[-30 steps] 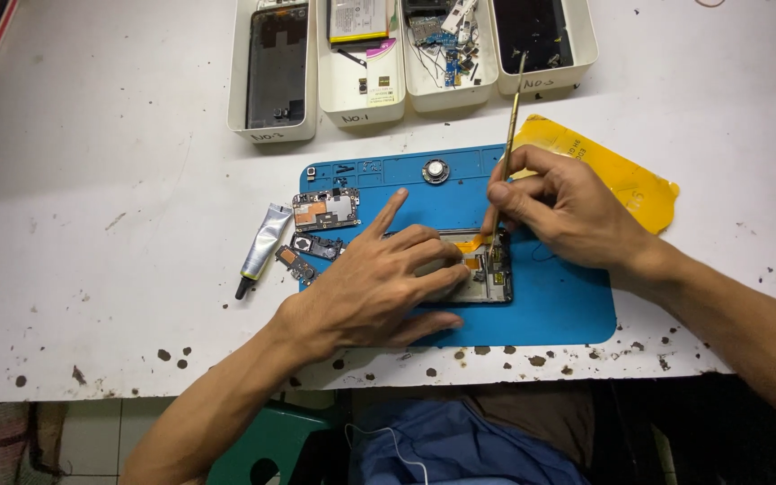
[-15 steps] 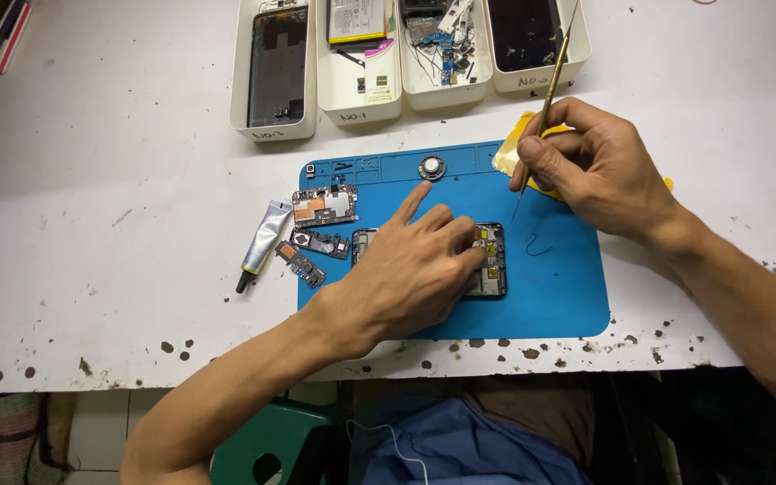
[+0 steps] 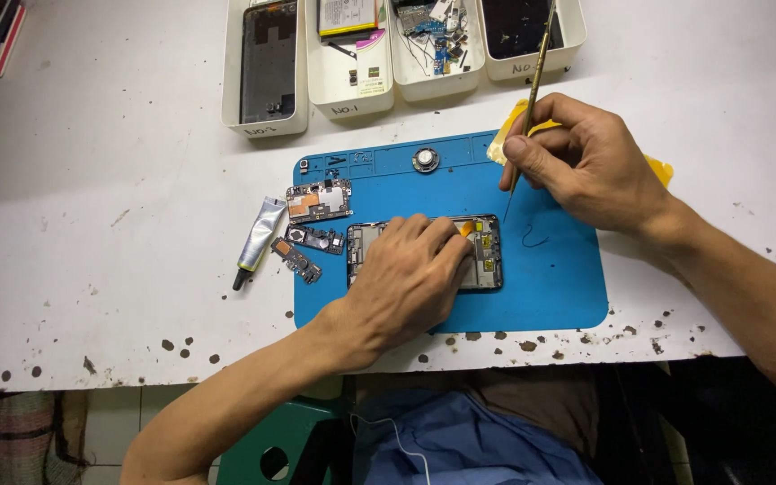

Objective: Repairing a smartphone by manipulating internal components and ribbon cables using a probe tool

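Glue tube (image 3: 259, 235) and loose circuit boards (image 3: 318, 199) lie at the L edge of the blue mat (image 3: 550, 287). Left hand (image 3: 406, 278) lies flat, fingers spread, pressing the opened phone (image 3: 487, 256) at mat centre. Phone looks light, stiff, fragile w/ exposed parts; best held by frame edges, not the flex. Right hand (image 3: 586, 162) pinches a thin brass tool (image 3: 536, 81) btw thumb and fingertips, tip above mat just R of phone.
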